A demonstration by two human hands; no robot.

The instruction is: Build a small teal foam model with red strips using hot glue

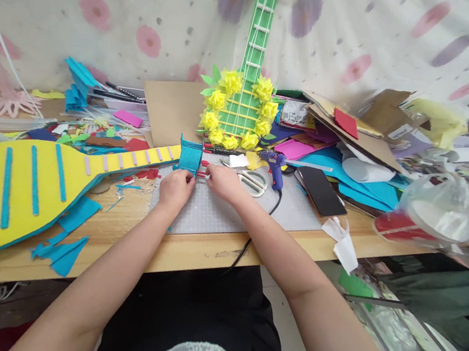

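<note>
Blue headstock box (pixel 189 156) sits at the neck end of the yellow guitar (pixel 23 189), on the grey mat (pixel 221 214) near the middle of the front edge of the table (pixel 191 250). Left hand (pixel 176 188) curls its fingers against the box's lower side; whether they clamp it I cannot tell. Right hand (pixel 223 182) pinches its fingertips together on the red pegs (pixel 202 175) just beside the box. Scissors (pixel 255 181) and a glue gun (pixel 276 166) lie right of that hand; a green guitar (pixel 242 114) stands toward the back edge.
</note>
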